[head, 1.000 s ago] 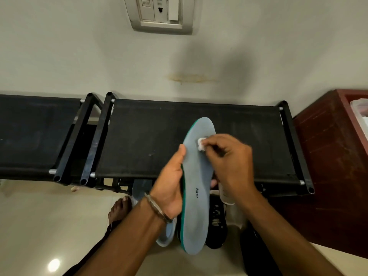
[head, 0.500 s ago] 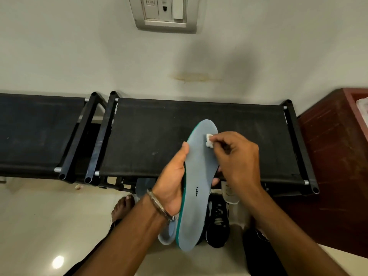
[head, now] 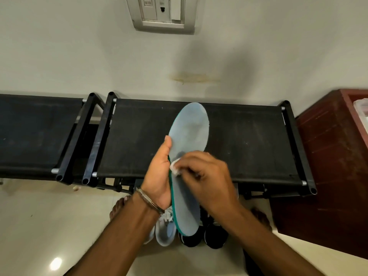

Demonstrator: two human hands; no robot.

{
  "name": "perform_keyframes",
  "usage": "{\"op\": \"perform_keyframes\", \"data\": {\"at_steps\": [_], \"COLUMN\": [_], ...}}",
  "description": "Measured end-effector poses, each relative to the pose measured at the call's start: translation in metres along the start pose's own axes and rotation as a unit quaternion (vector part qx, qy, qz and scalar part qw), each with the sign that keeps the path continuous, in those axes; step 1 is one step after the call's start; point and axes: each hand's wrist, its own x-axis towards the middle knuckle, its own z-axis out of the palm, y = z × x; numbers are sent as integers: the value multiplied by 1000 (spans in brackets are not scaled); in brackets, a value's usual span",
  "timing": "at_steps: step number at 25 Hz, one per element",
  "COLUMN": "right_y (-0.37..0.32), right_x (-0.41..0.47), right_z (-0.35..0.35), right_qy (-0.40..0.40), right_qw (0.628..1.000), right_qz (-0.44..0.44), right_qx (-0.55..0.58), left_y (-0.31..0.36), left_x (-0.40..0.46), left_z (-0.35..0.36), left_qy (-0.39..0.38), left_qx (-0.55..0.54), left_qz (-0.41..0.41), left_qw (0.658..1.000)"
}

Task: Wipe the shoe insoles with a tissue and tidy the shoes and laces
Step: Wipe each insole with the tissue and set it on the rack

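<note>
A grey insole [head: 190,134] with a green edge stands upright in front of me, toe end up. My left hand [head: 159,174] grips its left edge near the middle, thumb on the grey face. My right hand [head: 205,176] pinches a small white tissue [head: 175,166] and presses it against the insole's middle. Below the hands, a light grey shoe [head: 166,232] with white laces and a pair of black shoes [head: 211,236] sit on the floor, partly hidden by my arms.
A black shoe rack [head: 249,144] stands against the wall behind the insole, with a second black rack [head: 35,134] to its left. A dark red wooden cabinet [head: 328,166] stands at the right. My bare feet [head: 119,206] rest on the glossy floor.
My right hand has slid the tissue down the insole, from near the toe end to the middle. The left hand keeps its grip.
</note>
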Motion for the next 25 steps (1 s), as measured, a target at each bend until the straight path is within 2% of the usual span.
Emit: {"op": "perform_keyframes", "data": {"at_steps": [2,4,8,11,13,17,18,20,22,25], "right_y": [23,22,-8,19,20,-11,-9,5,17,13], "right_x": [8,9,-5,9,12,1,3,9,16,16], "right_z": [-11,-13,2,-9,-10,3,1,-6,-14,-14], "right_qy": [75,96,19,99,119,-10,-21,27,91,98], "right_qw": [995,989,998,992,986,994,995,998,993,986], "right_qz": [55,112,38,82,117,81,69,53,81,125], "right_qx": [-22,14,40,3,10,79,75,26,5,51], "left_y": [-11,-13,-3,-16,-19,-4,-5,-14,-23,-20], "left_x": [-3,-2,-1,-3,-2,3,3,1,0,2], "left_z": [8,8,-1,7,10,-2,-2,3,10,12], "left_qy": [-10,-1,11,-6,2,17,20,5,-14,-13], "left_qx": [20,25,12,23,16,-10,-4,-24,-18,10], "left_qz": [7,9,-8,5,4,2,4,2,-7,-7], "left_qw": [1000,1000,1000,1000,1000,1000,1000,1000,1000,1000]}}
